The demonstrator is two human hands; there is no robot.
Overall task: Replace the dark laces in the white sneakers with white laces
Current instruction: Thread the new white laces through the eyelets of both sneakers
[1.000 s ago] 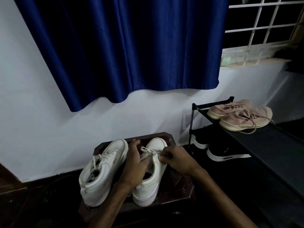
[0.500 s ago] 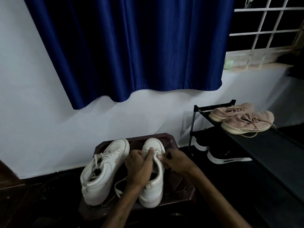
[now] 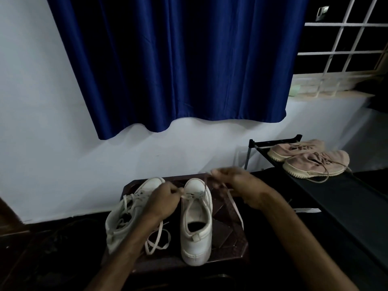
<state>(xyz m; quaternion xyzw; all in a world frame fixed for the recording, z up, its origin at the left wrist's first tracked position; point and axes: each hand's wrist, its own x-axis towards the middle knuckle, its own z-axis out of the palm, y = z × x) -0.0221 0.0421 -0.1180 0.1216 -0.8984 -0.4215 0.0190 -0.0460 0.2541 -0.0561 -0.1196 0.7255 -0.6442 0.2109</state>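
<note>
Desk [image 3: 226, 234] below curtain [image 3: 178, 59]: left hand [image 3: 162, 198] and right hand [image 3: 237, 183] just pulled apart either side of sneaker [image 3: 196, 223], each pinching the lace [image 3: 232, 203]. Looks like tightening.

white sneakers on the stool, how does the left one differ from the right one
The left sneaker leans sideways; the right sneaker stands upright. The left sneaker is laced well up; the right sneaker only near the toe, its lace held by the left hand and right hand. Both are white, on the stool, toes toward the wall.
</note>
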